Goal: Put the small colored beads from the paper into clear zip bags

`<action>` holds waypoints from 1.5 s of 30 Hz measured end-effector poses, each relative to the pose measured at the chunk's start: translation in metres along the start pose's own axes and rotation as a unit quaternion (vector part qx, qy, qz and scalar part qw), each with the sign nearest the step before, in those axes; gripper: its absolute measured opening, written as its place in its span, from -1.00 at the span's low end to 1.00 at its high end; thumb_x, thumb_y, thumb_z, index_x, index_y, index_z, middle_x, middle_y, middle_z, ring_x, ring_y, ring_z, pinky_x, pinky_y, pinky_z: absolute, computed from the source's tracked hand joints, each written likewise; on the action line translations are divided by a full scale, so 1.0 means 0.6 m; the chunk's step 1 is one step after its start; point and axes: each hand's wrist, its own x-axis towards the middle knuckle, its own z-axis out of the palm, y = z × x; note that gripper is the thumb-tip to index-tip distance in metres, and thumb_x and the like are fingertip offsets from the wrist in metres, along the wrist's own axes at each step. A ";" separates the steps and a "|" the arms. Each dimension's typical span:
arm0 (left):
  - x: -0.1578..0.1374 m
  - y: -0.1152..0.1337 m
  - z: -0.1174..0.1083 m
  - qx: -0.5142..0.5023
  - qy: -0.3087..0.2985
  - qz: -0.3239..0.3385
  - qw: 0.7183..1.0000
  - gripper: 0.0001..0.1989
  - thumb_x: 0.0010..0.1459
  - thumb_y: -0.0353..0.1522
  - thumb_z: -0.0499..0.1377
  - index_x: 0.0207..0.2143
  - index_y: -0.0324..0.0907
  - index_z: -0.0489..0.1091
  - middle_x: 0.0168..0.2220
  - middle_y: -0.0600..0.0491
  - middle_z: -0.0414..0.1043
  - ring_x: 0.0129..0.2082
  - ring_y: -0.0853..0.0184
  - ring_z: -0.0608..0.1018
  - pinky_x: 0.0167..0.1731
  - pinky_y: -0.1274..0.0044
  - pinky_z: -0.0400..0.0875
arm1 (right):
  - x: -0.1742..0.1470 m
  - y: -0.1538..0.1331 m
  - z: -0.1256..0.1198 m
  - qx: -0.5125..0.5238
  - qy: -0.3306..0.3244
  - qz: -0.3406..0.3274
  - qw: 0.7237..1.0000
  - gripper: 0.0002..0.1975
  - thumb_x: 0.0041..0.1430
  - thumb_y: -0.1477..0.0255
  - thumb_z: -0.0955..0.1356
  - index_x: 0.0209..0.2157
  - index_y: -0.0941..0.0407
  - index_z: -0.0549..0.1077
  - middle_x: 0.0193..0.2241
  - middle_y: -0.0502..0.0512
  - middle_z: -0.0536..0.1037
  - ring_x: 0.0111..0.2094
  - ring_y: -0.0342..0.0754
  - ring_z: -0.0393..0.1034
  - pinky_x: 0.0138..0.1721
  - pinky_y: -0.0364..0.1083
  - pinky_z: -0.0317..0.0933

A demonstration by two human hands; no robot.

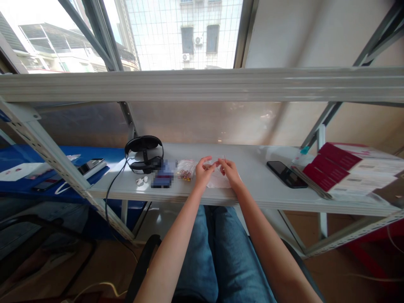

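My left hand (pixel 203 170) and my right hand (pixel 229 170) meet above a white sheet (pixel 219 182) on the grey shelf-table. Their thumbs and fingers are pinched together at the fingertips. Whatever lies between them is too small to name; a thin, faint reddish tip shows by the right fingers. Just left of my left hand is a clear plastic bag (pixel 186 169) with small red, yellow and pale pieces in it.
Left of the bag lie a pixelated blue item (pixel 163 174), white earbuds (pixel 142 181) and a black headset (pixel 144 158) with a cable. To the right are a black phone (pixel 286 174) and red-and-white boxes or booklets (pixel 336 165). A metal beam (pixel 202 85) crosses ahead.
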 end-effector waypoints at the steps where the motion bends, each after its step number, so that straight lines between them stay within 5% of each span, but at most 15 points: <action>1: -0.001 0.001 0.000 0.001 -0.004 -0.003 1.000 -0.60 -0.11 -0.32 0.27 -0.16 -0.19 0.34 -0.29 0.02 0.43 -0.53 0.53 0.39 -0.45 0.62 0.36 | 0.000 0.000 -0.001 0.012 0.006 0.006 1.000 -0.56 -0.02 0.03 0.27 -0.55 0.13 0.47 -0.73 -0.04 0.29 -0.70 -0.23 0.02 -0.66 -0.17 -0.07; 5: -0.005 0.007 0.004 -0.008 -0.020 -0.002 1.000 -0.58 -0.13 -0.33 0.28 -0.15 -0.16 0.33 -0.09 -0.02 0.36 -0.50 0.55 0.40 -0.46 0.63 0.35 | -0.004 -0.001 -0.011 0.070 0.048 0.046 0.995 -0.51 -0.03 -0.01 0.24 -0.49 0.14 0.48 -0.63 0.02 0.39 -0.69 -0.24 0.05 -0.69 -0.18 -0.10; 10: -0.005 0.010 0.006 -0.019 -0.018 -0.012 1.000 -0.51 -0.09 -0.29 0.26 -0.07 -0.16 0.27 -0.09 -0.07 0.33 -0.46 0.50 0.45 -0.50 0.62 0.35 | -0.006 -0.003 -0.022 0.140 0.089 0.063 0.984 -0.51 -0.02 -0.01 0.23 -0.34 0.12 0.48 -0.54 0.02 0.43 -0.70 -0.27 0.03 -0.71 -0.19 -0.15; 23: -0.005 0.008 0.006 -0.008 -0.043 -0.029 0.999 -0.65 -0.06 -0.21 0.22 -0.22 -0.20 0.34 -0.19 -0.03 0.36 -0.47 0.49 0.46 -0.53 0.65 0.31 | -0.008 0.006 -0.073 0.341 0.118 -0.018 0.933 -0.68 0.04 0.04 0.25 -0.42 0.00 0.34 -0.72 -0.14 0.08 -0.71 -0.22 -0.15 -0.73 -0.21 -0.19; 32: -0.007 0.014 0.007 0.002 -0.064 -0.044 0.997 -0.66 -0.06 -0.21 0.22 -0.23 -0.18 0.35 -0.24 -0.01 0.40 -0.47 0.47 0.46 -0.51 0.64 0.30 | -0.014 0.005 -0.081 0.323 0.154 -0.043 0.933 -0.66 0.06 0.04 0.21 -0.46 0.02 0.32 -0.67 -0.07 0.23 -0.68 -0.19 -0.19 -0.71 -0.16 -0.22; 37: -0.009 0.018 0.007 -0.010 -0.091 -0.051 0.994 -0.66 -0.05 -0.22 0.21 -0.21 -0.19 0.36 -0.31 -0.01 0.43 -0.48 0.45 0.46 -0.50 0.62 0.30 | -0.008 0.001 -0.068 0.310 0.118 0.001 0.943 -0.67 -0.01 0.04 0.27 -0.43 0.02 0.35 -0.68 -0.11 0.22 -0.71 -0.24 -0.13 -0.72 -0.20 -0.22; 45: -0.012 0.025 0.006 -0.039 -0.116 -0.047 0.991 -0.67 0.01 -0.13 0.13 -0.32 -0.20 0.39 -0.34 -0.01 0.46 -0.49 0.45 0.45 -0.49 0.62 0.29 | -0.006 0.004 -0.029 0.097 0.106 0.052 0.988 -0.47 -0.04 -0.06 0.23 -0.34 0.12 0.46 -0.63 -0.02 0.37 -0.73 -0.28 -0.05 -0.73 -0.20 -0.22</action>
